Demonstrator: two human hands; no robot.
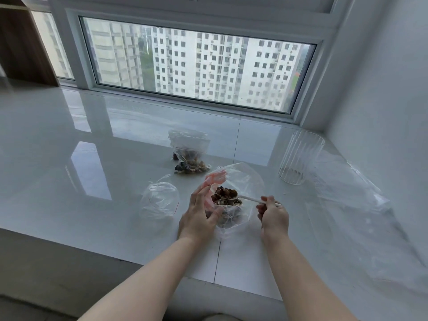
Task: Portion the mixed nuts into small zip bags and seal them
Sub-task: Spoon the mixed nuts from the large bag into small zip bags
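Right hand (274,215) pinches a white spoon (245,198) loaded with mixed nuts (225,194); left hand (201,213) grips the open mouth of a small zip bag (234,205) on the white ledge (69,170). Empty bag (159,200) just left, filled bags (190,156) behind, clear cup (298,158) well right.

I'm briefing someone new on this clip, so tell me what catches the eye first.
The two hands at centre stand out: the left hand holds open a clear bag while the right hand holds a white spoon heaped with nuts over its mouth. Behind them lie filled small bags, to the left an empty bag, and to the right a ribbed glass near the wall.
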